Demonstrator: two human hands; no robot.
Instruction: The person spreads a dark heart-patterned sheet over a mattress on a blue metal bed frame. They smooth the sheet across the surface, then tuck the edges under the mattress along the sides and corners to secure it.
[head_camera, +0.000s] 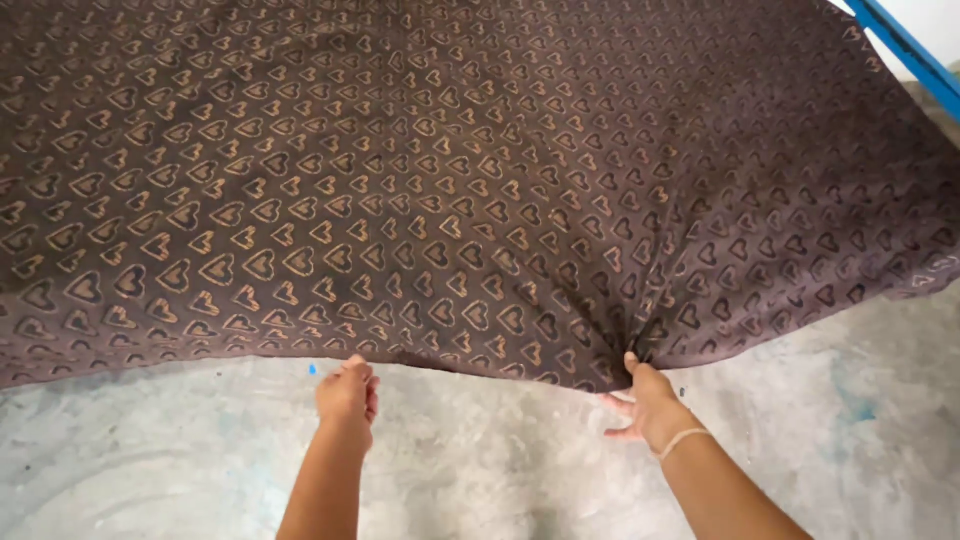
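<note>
The fingers of the right hand (648, 398) were closed on the near edge of the fabric (450, 180), with the thumb pressed on top, and the cloth was gathered there into tight folds that spread away from the grip like rays. Two fingers of this hand stayed loose under the edge, pointed to the left. A thin pale band (684, 441) sat around the right wrist. The fingers of the left hand (346, 392) were curled together into a fist at the same near edge, further to the left; they touched the hem, but I could not tell if they really pinched it, because the knuckles hid the tips.

The fabric was dark brown with a pattern of small orange outlined hearts, and it was spread wide over the concrete floor (480, 470), covering almost all of it up to the far side. Its near edge ran in a soft curve between the two hands. The floor was grey with pale stains and some small blue spots. In the far right corner a blue bar (915, 50) crossed diagonally
</note>
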